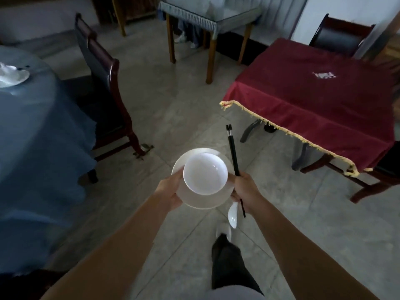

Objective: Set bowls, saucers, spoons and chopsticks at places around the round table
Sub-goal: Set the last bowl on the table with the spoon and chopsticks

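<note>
You are holding a white saucer (201, 202) with a white bowl (205, 173) sitting on it, your left hand (171, 191) gripping its rim. Your right hand (244, 191) is steadying the other side while clutching black chopsticks (232, 150) and a white spoon (232, 215). The blue-clothed round table (32, 126) is lying to your left with a dark chair (104, 83) against it, and a red-clothed table (313, 100) is standing to your right.

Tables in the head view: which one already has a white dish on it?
The round blue-clothed table, far left, bearing a white dish; the red-clothed table and glass-topped table show none.
</note>
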Available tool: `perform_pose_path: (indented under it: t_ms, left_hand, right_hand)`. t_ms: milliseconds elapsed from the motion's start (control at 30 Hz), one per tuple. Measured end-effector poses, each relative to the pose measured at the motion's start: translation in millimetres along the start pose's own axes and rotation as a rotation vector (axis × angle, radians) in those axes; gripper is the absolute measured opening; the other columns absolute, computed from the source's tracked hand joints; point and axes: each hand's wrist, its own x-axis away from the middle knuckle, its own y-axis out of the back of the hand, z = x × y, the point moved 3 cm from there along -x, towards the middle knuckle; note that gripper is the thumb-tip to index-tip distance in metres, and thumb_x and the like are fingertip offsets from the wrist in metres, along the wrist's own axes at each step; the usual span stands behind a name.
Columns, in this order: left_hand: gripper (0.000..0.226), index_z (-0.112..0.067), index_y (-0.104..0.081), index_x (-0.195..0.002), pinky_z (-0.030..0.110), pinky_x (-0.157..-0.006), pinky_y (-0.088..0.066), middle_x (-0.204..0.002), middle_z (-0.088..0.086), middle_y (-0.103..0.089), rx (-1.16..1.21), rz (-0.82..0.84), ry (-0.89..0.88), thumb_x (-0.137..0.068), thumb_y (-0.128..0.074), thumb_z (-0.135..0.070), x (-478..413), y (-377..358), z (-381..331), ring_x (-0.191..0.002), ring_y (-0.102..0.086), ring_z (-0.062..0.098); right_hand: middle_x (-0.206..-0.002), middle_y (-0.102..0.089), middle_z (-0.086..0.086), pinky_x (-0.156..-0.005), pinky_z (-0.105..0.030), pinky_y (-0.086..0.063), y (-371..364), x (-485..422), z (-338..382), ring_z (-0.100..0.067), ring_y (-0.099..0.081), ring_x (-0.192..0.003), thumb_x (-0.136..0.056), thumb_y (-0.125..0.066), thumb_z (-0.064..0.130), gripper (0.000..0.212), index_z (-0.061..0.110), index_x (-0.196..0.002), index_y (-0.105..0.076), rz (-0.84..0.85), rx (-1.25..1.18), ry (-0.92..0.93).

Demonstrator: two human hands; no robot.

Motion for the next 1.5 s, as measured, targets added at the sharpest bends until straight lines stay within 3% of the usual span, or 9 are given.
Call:
perform_pose_path:
  t_ms: [67, 333, 467, 567, 800, 1067, 1200, 1367, 1500]
  left_hand:
    - [0.043, 0.003, -0.062, -0.125, 0.054, -0.093, -0.053, -0.119, 0.021, -0.068, -0.008, 0.022, -0.015, -0.09, -0.07, -0.022, -60.9, -19.0, -40.4, -0.105, -0.067, 0.038]
    - [0.041, 0.007, -0.056, -0.129, 0.057, -0.096, -0.049, -0.127, 0.024, -0.063, 0.169, -0.148, 0.052, -0.09, -0.064, -0.002, -284.4, -85.7, -221.3, -0.107, -0.063, 0.038]
    - [0.04, 0.007, -0.057, -0.124, 0.051, -0.071, -0.055, -0.108, 0.021, -0.068, 0.289, -0.272, 0.091, -0.085, -0.067, 0.005, -384.4, -90.6, -310.1, -0.085, -0.066, 0.034]
    - [0.042, 0.004, -0.057, -0.124, 0.047, -0.067, -0.055, -0.104, 0.021, -0.068, 0.329, -0.296, 0.047, -0.084, -0.069, 0.001, -477.6, -87.7, -384.8, -0.081, -0.066, 0.034]
    - [0.034, 0.0, -0.067, -0.11, 0.035, -0.057, -0.056, -0.084, 0.014, -0.071, 0.35, -0.265, -0.053, -0.079, -0.077, -0.008, -674.3, -83.3, -597.6, -0.07, -0.067, 0.03]
    - [0.029, -0.004, -0.067, -0.104, 0.051, -0.079, -0.058, -0.096, 0.018, -0.071, 0.371, -0.424, -0.076, -0.079, -0.078, -0.012, -869.6, -56.3, -816.6, -0.085, -0.067, 0.034]
    - [0.017, -0.009, -0.067, -0.091, 0.048, -0.076, -0.057, -0.084, 0.012, -0.071, 0.382, -0.51, -0.075, -0.079, -0.077, -0.014, -985.9, -27.5, -922.2, -0.074, -0.066, 0.031]
    - [0.016, -0.006, -0.067, -0.091, 0.048, -0.075, -0.056, -0.085, 0.015, -0.071, 0.52, -0.584, -0.1, -0.08, -0.077, -0.013, -1092.6, 15.6, -1061.1, -0.074, -0.066, 0.031]
    - [0.036, -0.001, -0.066, -0.108, 0.046, -0.071, -0.059, -0.101, 0.021, -0.072, 0.648, -0.655, -0.146, -0.076, -0.079, -0.012, -1149.1, 67.7, -1164.1, -0.083, -0.069, 0.037]
  right_hand:
    - [-0.049, -0.046, 0.0, -0.038, -0.023, -0.023, -13.9, -76.4, 35.0, -0.011, -0.033, -0.033, -0.091, -0.066, 0.019, 0.008, 0.011, -0.089, -0.065, 0.014, 0.057, -0.012]
    - [-0.051, -0.047, -0.005, -0.041, -0.024, -0.022, -82.4, -352.9, 194.8, -0.016, -0.033, -0.036, -0.081, -0.073, 0.023, 0.028, 0.002, -0.099, -0.067, 0.121, 0.147, -0.062]
    - [-0.045, -0.05, -0.003, -0.037, -0.021, -0.023, -148.3, -462.2, 268.5, -0.016, -0.033, -0.033, -0.064, -0.075, 0.024, 0.038, 0.002, -0.094, -0.066, 0.183, 0.154, -0.087]
    - [-0.044, -0.048, -0.004, -0.037, -0.02, -0.022, -204.3, -564.6, 319.1, -0.015, -0.032, -0.033, -0.068, -0.076, 0.025, 0.035, 0.003, -0.093, -0.067, 0.2, 0.199, -0.068]
    - [-0.043, -0.048, 0.002, -0.035, -0.016, -0.022, -348.1, -779.3, 465.8, -0.011, -0.035, -0.031, -0.087, -0.071, 0.02, 0.013, 0.01, -0.082, -0.065, 0.122, 0.225, -0.041]
    - [-0.048, -0.055, 0.005, -0.034, -0.017, -0.034, -517.8, -989.3, 617.4, -0.015, -0.049, -0.046, -0.084, -0.07, 0.023, 0.022, 0.015, -0.066, -0.06, 0.092, 0.389, 0.076]
    - [-0.062, -0.057, 0.004, -0.048, -0.026, -0.039, -616.4, -1119.0, 682.3, -0.017, -0.055, -0.058, -0.081, -0.064, 0.037, 0.021, 0.02, -0.07, -0.059, 0.169, 0.572, 0.169]
    - [-0.078, -0.064, -0.003, -0.063, -0.028, -0.042, -756.0, -1253.1, 774.4, -0.023, -0.061, -0.072, -0.091, -0.062, 0.029, 0.015, 0.015, -0.088, -0.066, 0.295, 0.723, 0.214]
    - [-0.064, -0.062, 0.0, -0.057, -0.028, -0.043, -884.6, -1323.8, 833.7, -0.022, -0.06, -0.068, -0.086, -0.065, 0.015, 0.022, 0.018, -0.064, -0.06, 0.428, 0.769, 0.22]
